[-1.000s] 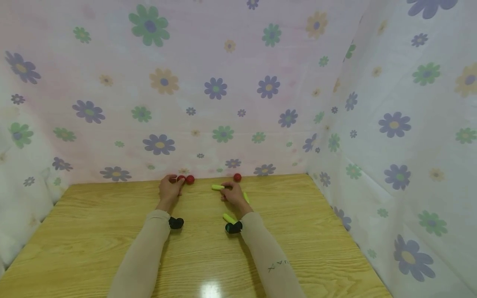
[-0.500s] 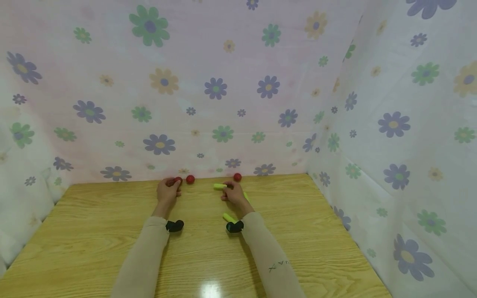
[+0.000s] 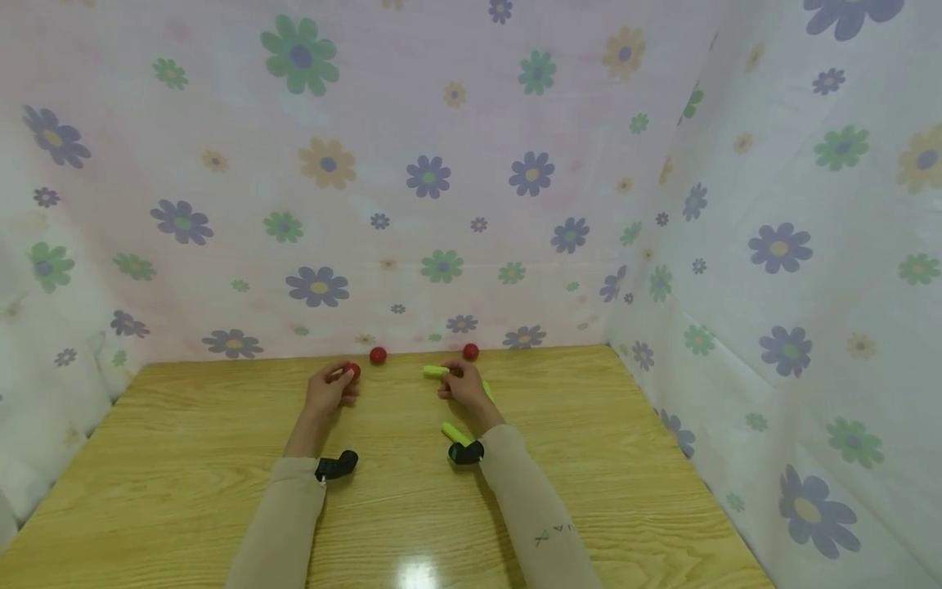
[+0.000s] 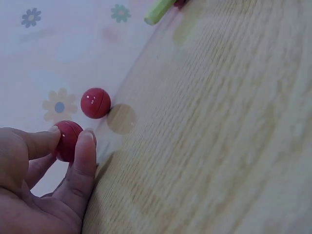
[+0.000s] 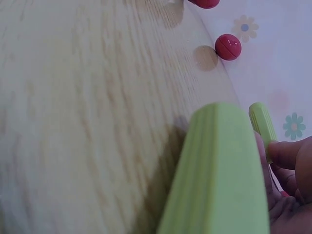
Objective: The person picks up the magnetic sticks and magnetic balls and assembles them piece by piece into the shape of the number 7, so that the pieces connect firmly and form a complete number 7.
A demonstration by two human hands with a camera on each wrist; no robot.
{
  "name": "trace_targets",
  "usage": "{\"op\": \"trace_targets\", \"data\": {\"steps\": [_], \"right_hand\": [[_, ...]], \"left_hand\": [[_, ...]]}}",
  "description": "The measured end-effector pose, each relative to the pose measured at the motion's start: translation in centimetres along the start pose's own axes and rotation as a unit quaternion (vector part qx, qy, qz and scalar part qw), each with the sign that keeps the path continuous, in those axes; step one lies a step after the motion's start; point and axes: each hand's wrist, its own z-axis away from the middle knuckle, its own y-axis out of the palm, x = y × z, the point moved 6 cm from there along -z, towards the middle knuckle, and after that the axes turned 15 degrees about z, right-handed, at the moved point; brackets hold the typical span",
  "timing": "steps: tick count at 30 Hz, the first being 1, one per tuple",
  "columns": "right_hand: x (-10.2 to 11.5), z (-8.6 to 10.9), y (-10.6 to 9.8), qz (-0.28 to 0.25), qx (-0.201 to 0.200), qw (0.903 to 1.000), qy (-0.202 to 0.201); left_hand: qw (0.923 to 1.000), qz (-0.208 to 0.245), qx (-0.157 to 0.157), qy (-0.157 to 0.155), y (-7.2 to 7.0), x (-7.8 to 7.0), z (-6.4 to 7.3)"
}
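Note:
Between thumb and fingers, my left hand (image 3: pixel 326 393) pinches a red ball (image 4: pixel 69 140) with a thin seam line. A second red ball (image 3: pixel 379 356) rests at the foot of the back cloth, just beyond it. To the right, my right hand (image 3: pixel 465 383) pinches a short yellow-green ribbed stick (image 5: pixel 261 124) by one end, its free end pointing left. The third red ball (image 3: pixel 470 352) sits behind this hand. Another yellow-green stick (image 3: pixel 455 432) lies by the right wrist, partly covered by the camera; a further stick (image 3: pixel 487 390) shows beside the right hand.
The wood-grain table (image 3: pixel 397 491) carries all of this. Flowered cloth (image 3: pixel 427 221) rises along its back edge, with more of it at both sides. A black camera (image 3: pixel 337 465) is strapped to the left wrist, another camera (image 3: pixel 467 452) to the right.
My left hand has drawn back toward me and slightly left with the red ball, away from the second ball. My right hand, holding the stick, has hardly moved.

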Motion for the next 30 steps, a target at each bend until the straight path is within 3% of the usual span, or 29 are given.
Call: {"op": "trace_targets", "data": {"steps": [3, 11, 20, 26, 30], "right_hand": [[0.2, 0.4, -0.1, 0.003, 0.0, 1.0, 0.0], [0.4, 1.0, 0.0, 0.027, 0.01, 0.9994, -0.019], [0.6, 1.8, 0.4, 0.006, 0.006, 0.9997, -0.021], [1.4, 2.6, 0.7, 0.046, -0.006, 0.9975, -0.054], [2.0, 3.0, 1.0, 0.066, -0.006, 0.9943, -0.084]], "left_hand": [[0.9998, 0.01, 0.007, -0.014, 0.3, 0.3, 0.5], [0.999, -0.021, 0.04, -0.009, 0.9, 0.5, 1.4], [0.996, -0.032, 0.083, 0.008, 1.5, 0.4, 1.9], [0.993, -0.036, 0.112, 0.014, 2.2, 0.6, 2.3], [0.9919, -0.02, 0.126, 0.003, 2.5, 1.1, 2.3]]}}
